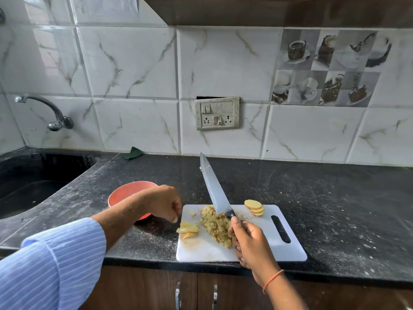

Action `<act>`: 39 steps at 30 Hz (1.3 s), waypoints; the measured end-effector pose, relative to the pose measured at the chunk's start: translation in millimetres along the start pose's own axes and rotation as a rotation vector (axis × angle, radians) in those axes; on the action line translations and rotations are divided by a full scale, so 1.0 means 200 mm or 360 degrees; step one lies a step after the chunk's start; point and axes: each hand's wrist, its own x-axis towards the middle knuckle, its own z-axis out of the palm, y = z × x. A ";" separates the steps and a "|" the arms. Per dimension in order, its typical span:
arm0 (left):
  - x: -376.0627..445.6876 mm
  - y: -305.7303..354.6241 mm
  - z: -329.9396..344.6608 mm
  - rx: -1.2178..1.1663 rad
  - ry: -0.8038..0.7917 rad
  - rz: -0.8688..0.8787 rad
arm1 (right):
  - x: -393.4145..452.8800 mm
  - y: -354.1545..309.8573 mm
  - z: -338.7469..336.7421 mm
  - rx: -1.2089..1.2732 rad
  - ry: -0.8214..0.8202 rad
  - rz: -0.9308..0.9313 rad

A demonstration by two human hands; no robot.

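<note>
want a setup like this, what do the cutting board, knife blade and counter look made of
Cutting board: probably plastic, matte white, with a moulded handle slot. Knife blade: steel by its grey sheen. Counter: apparently polished black stone, speckled and faintly reflective.

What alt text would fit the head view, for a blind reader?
A right hand holds a chef's knife, blade raised, over diced potato on a white cutting board. The left hand hangs beside the board, in front of an orange bowl.

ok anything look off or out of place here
The switch plate on the tiled wall sits crooked, with a dark gap above its top edge. The black counter is dusted with pale specks.
</note>
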 end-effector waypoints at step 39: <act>-0.09 -0.01 0.39 -0.0402 0.0510 0.0208 | 0.01 0.01 0.00 0.0009 -0.0043 -0.0031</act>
